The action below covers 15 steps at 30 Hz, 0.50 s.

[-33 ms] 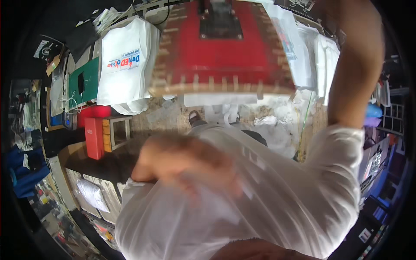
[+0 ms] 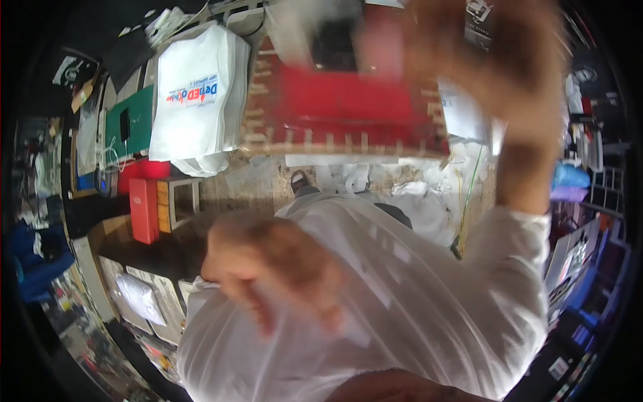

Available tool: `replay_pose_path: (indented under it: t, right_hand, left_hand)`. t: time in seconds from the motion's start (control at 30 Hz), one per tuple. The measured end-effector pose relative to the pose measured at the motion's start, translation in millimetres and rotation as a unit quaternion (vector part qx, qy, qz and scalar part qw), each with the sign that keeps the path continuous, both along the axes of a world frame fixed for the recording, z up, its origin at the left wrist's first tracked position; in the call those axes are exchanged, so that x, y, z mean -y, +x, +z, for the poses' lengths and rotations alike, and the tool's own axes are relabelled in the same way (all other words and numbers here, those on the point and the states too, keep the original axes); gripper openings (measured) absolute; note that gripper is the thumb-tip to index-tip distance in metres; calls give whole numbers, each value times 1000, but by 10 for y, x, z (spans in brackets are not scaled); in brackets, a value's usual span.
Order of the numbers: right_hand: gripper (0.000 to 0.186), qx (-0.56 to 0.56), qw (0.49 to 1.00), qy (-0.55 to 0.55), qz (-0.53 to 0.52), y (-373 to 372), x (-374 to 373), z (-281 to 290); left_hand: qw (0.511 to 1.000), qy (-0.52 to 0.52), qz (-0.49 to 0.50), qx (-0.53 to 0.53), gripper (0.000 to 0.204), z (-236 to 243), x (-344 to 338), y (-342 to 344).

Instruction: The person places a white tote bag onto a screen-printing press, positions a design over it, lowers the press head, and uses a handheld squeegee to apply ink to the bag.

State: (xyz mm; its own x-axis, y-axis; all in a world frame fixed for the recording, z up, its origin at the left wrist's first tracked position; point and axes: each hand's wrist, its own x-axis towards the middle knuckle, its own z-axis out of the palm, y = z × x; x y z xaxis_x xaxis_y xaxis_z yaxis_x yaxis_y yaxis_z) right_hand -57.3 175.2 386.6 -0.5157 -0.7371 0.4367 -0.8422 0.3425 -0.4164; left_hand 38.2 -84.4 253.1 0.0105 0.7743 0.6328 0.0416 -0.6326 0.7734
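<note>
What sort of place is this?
Probably a screen-printing workshop: a red screen-like panel set in a brown frame, and a stack of white bags, the top one bearing a blue-and-red print, point that way.

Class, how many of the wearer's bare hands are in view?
2: the left hand in front of the white shirt; the right hand, blurred, near the red panel.

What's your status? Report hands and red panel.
Left hand blurred, open over white shirt. Right hand blurred, grip unclear. Red panel, upper right blocked by right hand.
</note>
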Motion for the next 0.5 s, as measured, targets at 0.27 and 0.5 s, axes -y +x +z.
replay_pose_path:
  t: [0.27, 0.5]
  right_hand:
    - [18, 28, 980, -83, -178, 278, 125, -2511]
    - [45, 40, 975, -65, -208, 198, -50, -3208]
  left_hand:
    - [724, -354, 529, -266, 78, -849, -800, -865]
    - [751, -263, 554, -245, 90, -1702, -767, -963]
